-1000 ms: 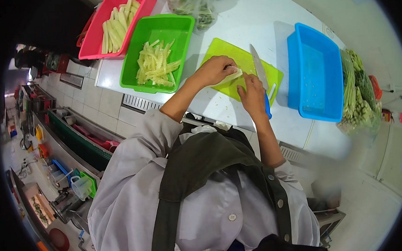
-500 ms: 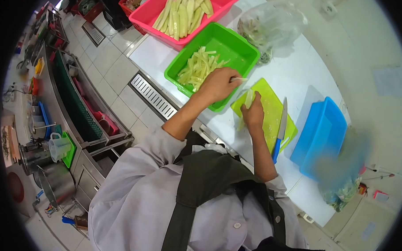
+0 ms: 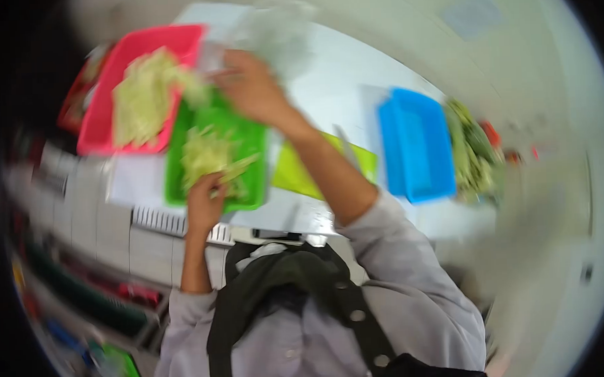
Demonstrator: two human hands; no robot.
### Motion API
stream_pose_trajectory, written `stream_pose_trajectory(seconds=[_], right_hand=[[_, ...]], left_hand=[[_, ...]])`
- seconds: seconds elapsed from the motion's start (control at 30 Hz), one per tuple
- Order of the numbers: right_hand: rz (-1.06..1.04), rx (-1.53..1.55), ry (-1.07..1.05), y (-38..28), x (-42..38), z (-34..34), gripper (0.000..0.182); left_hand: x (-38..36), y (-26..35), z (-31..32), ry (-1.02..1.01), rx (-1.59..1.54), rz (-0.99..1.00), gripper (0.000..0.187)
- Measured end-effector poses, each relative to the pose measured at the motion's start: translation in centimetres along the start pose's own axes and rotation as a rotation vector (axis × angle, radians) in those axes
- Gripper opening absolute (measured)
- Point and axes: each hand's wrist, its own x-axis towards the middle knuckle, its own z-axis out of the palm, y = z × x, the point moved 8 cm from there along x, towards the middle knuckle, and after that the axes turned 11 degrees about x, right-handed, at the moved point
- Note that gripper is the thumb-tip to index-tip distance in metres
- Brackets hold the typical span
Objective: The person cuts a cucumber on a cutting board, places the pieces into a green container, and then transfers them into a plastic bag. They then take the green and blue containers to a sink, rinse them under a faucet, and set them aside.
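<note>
My left hand (image 3: 206, 197) is down in the green tub (image 3: 258, 183), fingers closed on pale vegetable strips (image 3: 240, 167). More cut strips (image 3: 204, 152) lie heaped around it. Across the tub's far end reaches my right hand (image 3: 248, 87), blurred, its fingertips at a long pale-green peeled vegetable piece (image 3: 195, 90) over the rim between the two tubs. The grip looks closed, though smeared by motion. Whole peeled pieces (image 3: 139, 101) fill part of the pink tub (image 3: 92, 129). Under my right forearm is a yellow-green cutting board (image 3: 295, 172) with a knife (image 3: 347, 147).
A blue tub (image 3: 417, 148) stands on the white table (image 3: 324, 75) at the right, beside bagged green vegetables (image 3: 470, 149). A clear plastic bag (image 3: 276, 33) sits at the back. Behind the pink tub is a red crate (image 3: 76, 103). A floor drain (image 3: 160, 220) shows at left.
My view has turned. My right hand has left the cutting board and crossed to the pink tub's edge. My left hand has moved down among the strips in the green tub.
</note>
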Motion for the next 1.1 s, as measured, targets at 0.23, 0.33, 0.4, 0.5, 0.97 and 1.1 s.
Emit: stream_pose_trajectory(seconds=[0.23, 0.33, 0.4, 0.5, 0.97, 1.1], right_hand=[[0.269, 0.19, 0.066, 1.4, -6.5, -16.6, 0.034], [0.323, -0.189, 0.611, 7.7, -15.0, -34.1, 0.03], [0.569, -0.608, 0.511, 12.7, -21.2, -41.7, 0.027], [0.843, -0.754, 0.223, 17.9, -27.0, -43.8, 0.028], [0.878, -0.292, 0.204, 16.1, -27.1, -45.1, 0.048], [0.404, -0.335, 0.075, 7.2, -24.5, -36.3, 0.049]], left_hand=[[0.4, -1.5, 0.7, -0.206, -0.099, -0.289, 0.036], [1.0, 1.2, -0.8, -0.072, -0.018, -0.15, 0.051], [0.9, 1.6, -0.4, -0.019, -0.016, -0.133, 0.051], [1.3, 4.0, 1.0, 0.042, -0.014, -0.12, 0.05], [0.6, 21.4, 19.7, -0.379, -0.481, -0.095, 0.035], [2.2, 25.0, 23.9, -0.426, -0.717, -0.279, 0.051]])
